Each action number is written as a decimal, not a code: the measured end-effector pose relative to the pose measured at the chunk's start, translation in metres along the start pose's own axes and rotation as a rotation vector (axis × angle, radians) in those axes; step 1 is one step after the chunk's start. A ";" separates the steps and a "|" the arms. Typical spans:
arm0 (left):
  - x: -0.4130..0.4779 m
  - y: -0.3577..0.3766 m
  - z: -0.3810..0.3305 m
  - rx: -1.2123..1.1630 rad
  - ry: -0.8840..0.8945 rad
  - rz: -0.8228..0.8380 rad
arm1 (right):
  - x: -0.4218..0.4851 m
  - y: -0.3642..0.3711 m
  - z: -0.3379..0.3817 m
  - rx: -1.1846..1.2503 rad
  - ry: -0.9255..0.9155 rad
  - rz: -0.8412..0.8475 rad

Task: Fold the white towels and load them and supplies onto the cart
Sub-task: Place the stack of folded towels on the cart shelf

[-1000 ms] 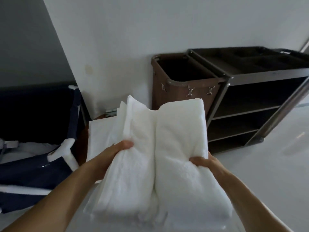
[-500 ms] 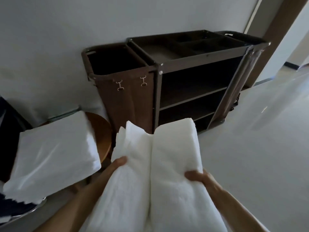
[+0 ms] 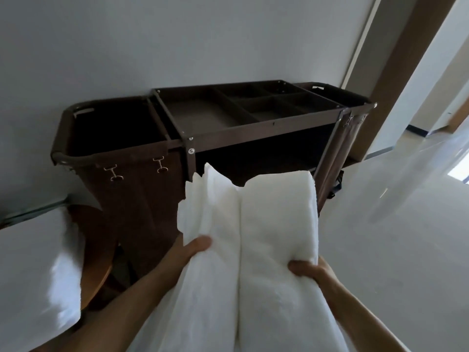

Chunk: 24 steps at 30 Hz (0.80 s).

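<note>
Left hand (image 3: 193,247): gripping the left edge of the folded white towels (image 3: 274,224), thumb pressing on top and fingers hidden underneath, likely to keep the loose layered edges from splaying.
Right hand (image 3: 313,271): clamping the right edge the same way, so the load is being carried evenly from both sides.
Folded white towels: hanging in the air between the hands as two bundles side by side, far ends pointing at the cart's open shelf (image 3: 253,158).
White pile (image 3: 38,270): blurred, probably more folded linen, lying on a round wooden tabletop (image 3: 100,273) near the cart.
Cart (image 3: 253,124): standing against the wall, open side facing the person so towels can slide straight in.
Brown laundry bag (image 3: 137,189): hanging at the cart's left end.
</note>
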<state>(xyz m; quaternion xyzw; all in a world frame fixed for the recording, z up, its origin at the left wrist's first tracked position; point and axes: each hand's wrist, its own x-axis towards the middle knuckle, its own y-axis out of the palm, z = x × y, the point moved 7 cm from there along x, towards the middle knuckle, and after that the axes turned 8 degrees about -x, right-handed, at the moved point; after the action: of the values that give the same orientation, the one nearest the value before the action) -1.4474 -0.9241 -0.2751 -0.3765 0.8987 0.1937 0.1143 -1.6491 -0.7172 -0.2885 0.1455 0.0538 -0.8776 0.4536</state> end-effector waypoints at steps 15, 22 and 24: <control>0.185 0.045 -0.005 0.042 0.430 -0.254 | 0.270 -0.093 0.046 -0.187 -0.302 0.092; 0.262 0.039 0.031 -0.081 0.458 -0.461 | 0.396 -0.095 0.016 -0.202 -0.245 0.289; 0.275 0.031 0.022 -0.128 0.435 -0.455 | 0.421 -0.096 0.023 -0.107 -0.205 0.332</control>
<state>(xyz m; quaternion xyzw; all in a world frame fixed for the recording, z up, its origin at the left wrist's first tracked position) -1.6588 -1.0684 -0.3833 -0.6068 0.7808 0.1345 -0.0641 -1.9618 -0.9952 -0.3987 0.0382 0.0290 -0.7968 0.6023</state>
